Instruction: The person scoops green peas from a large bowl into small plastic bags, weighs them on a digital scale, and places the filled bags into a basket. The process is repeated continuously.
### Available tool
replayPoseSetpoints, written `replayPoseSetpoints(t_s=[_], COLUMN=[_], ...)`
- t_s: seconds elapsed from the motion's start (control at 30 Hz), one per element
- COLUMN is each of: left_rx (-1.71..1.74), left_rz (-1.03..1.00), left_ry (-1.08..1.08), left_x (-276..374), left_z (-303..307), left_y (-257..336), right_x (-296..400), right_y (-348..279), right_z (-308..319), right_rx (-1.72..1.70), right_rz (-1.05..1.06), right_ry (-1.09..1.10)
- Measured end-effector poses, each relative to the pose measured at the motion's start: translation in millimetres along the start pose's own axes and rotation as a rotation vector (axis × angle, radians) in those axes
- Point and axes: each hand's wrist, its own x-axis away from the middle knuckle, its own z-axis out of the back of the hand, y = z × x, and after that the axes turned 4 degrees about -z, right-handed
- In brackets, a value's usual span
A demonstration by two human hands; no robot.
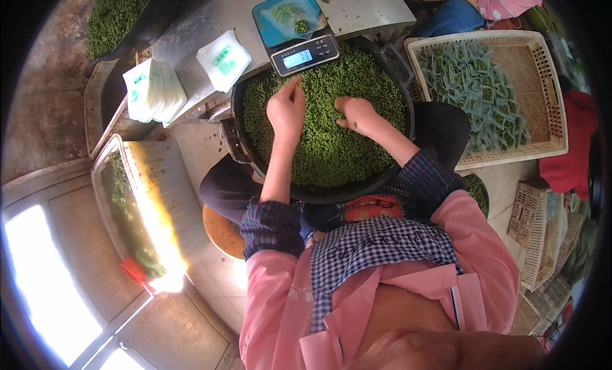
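A large black tub (410, 126) full of small green berries (330, 154), apparently green peppercorns, stands between my knees. My left hand (287, 107) is over the berries, its fingertips drawn together just below the front edge of a digital scale (306, 55); whether anything is pinched there is too small to tell. Lower and to the right, my right hand (359, 115) has its fingers curled at the berry surface, with a gap between thumb and fingers and nothing seen between them. On the scale's blue platform lies a clear plastic bag (290, 18) with some berries inside. The scale's display is lit.
A metal table (363, 11) holds a printed bag stack (224, 59) and a fanned stack (155, 92). Right of the tub, a plastic crate (540, 73) contains many filled bags (478, 97). Another berry container (119, 25) stands upper left. A person (507, 4) sits at upper right.
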Motion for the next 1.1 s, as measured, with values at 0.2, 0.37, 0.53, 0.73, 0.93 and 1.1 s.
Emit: replayPoseSetpoints(t_s=[0.2,0.37,0.53,0.73,0.93,1.1], left_rx=[0.111,0.234,0.643,0.654,0.747,0.829], left_rz=[0.192,0.270,0.249,0.438,0.544,0.557], left_ry=[-0.086,-0.215,-0.438,-0.568,-0.410,-0.375], left_x=[30,34,44,55,54,55], left_z=[-5,-8,-26,-31,-20,-18], left_y=[-5,-7,-14,-7,-2,-8], right_x=[12,8,8,4,3,8], right_y=[4,16,8,10,7,0], right_z=[16,14,26,22,14,24], right_rx=[-0.415,-0.893,-1.260,-1.251,-1.435,-0.884], right_rz=[0.109,-0.074,-0.158,-0.201,-0.213,-0.148], right_ry=[0.211,0.160,0.054,0.241,0.197,0.237])
